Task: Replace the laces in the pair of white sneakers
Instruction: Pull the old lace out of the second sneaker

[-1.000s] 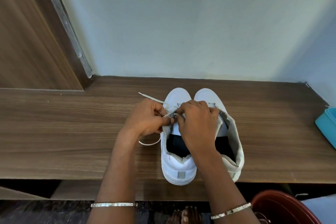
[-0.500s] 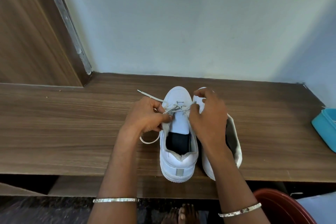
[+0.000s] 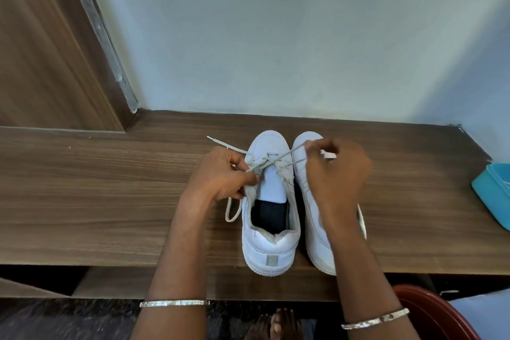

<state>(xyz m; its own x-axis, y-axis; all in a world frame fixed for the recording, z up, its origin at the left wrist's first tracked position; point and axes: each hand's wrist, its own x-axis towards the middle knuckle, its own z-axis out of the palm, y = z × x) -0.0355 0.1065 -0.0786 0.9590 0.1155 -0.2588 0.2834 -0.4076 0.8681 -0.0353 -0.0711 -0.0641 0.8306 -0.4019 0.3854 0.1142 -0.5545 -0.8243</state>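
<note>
Right hand (image 3: 337,174) has drawn lace (image 3: 287,155) rightward; left hand (image 3: 222,175) pinches sneaker (image 3: 271,244).

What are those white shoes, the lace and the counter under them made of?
Sneakers: smooth white upper with a soft sheen and stitched panels, probably leather or a synthetic look-alike.
Lace: flat, matte woven fabric, limp where it loops.
Counter: brown wood-grain surface, very even, so possibly laminate rather than solid wood.

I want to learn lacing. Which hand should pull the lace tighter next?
Probably right: the right hand pinches the taut lace, while the left hand grips the sneaker at its edge, steadying it.
</note>
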